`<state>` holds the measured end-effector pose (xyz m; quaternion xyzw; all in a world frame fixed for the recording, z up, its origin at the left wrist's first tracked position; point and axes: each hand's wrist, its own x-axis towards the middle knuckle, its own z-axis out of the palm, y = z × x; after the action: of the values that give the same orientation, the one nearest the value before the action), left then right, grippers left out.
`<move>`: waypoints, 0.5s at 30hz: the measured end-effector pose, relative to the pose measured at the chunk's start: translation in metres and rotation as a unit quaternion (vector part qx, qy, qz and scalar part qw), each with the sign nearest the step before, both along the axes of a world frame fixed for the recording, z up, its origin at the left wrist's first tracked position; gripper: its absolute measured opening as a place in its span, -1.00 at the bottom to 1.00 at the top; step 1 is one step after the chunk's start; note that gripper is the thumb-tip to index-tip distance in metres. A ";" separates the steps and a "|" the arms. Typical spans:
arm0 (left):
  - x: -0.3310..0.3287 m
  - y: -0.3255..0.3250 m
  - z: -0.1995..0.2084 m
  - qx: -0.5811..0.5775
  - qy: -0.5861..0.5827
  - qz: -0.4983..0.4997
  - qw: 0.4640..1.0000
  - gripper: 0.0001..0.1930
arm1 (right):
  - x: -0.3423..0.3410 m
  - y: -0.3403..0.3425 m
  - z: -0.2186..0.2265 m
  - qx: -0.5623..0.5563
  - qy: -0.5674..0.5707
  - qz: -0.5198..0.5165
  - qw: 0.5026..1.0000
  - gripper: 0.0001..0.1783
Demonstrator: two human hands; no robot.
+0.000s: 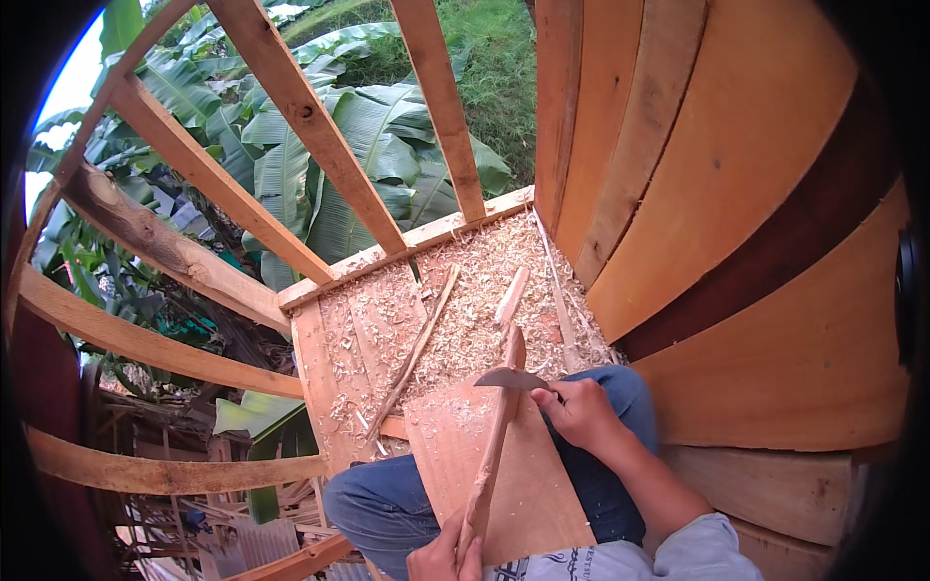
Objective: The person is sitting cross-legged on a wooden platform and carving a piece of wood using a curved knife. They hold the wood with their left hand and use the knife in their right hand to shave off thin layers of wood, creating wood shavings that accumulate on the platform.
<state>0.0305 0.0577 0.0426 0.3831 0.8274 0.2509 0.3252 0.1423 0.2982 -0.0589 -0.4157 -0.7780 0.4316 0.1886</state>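
Observation:
My left hand (pixel 441 555) grips the lower end of a long, narrow piece of wood (pixel 494 436), which slants up and away from me over my lap. In my right hand (pixel 584 412) is a knife, its curved dark blade (pixel 511 379) lying across the upper part of that wood. The knife's handle is hidden inside my fist. Beneath the wood, a flat wooden board (pixel 542 484) rests across my thighs.
Curled shavings (pixel 475 290) cover the plank floor, with a thin strip of wood (pixel 418 349) and a short offcut (pixel 512 295) among them. Upright slats (pixel 310 126) with gaps stand ahead and left, banana leaves beyond. A plank wall (pixel 736 194) rises on the right.

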 end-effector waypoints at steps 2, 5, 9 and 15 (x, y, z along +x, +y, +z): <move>0.001 -0.001 0.000 -0.003 -0.001 0.002 1.000 -0.59 | 0.000 -0.014 0.008 0.061 -0.004 0.045 0.997 -0.48; 0.000 0.000 -0.004 0.012 0.003 -0.010 1.000 -0.59 | 0.007 -0.037 0.013 0.114 -0.001 0.218 0.969 -0.47; -0.001 0.000 -0.001 0.021 0.017 -0.003 1.000 -0.59 | -0.004 0.006 -0.022 -0.001 0.018 -0.072 0.997 -0.47; 0.000 -0.008 -0.004 0.016 0.002 0.000 1.000 -0.59 | 0.003 -0.005 0.005 -0.031 0.012 -0.005 0.999 -0.49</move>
<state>0.0306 0.0498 0.0389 0.3887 0.8239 0.2636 0.3173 0.1453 0.2929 -0.0540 -0.4200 -0.7600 0.4592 0.1874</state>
